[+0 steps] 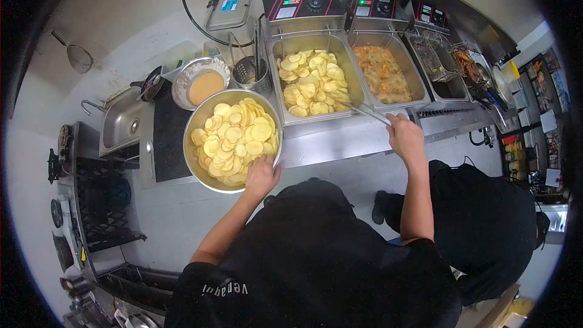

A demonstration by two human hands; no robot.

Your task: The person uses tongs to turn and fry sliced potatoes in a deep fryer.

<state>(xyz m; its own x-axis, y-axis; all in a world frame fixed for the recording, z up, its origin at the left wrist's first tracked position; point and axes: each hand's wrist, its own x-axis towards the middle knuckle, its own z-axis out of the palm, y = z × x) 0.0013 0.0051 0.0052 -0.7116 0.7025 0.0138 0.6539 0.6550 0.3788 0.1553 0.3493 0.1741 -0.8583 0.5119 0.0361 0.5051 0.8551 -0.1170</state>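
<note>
My right hand (405,138) is closed around the handle of a metal utensil (371,113), whose far end reaches into the potato slices (313,82) in the left fryer (358,88). What shape that end has is hidden among the slices. At the near right side of a large steel bowl (189,161), my left hand (262,176) rests with its fingers over the rim, touching the sliced potatoes (234,140) inside. The bowl sits left of the fryer, at the counter's front edge.
A second fryer (382,73) holds orange food in foaming oil; a third has a wire basket (434,58). Behind the large bowl are a batter bowl (205,88) and a perforated steel container (249,71). A sink (121,123) is left. Another person (480,225) in black is close on the right.
</note>
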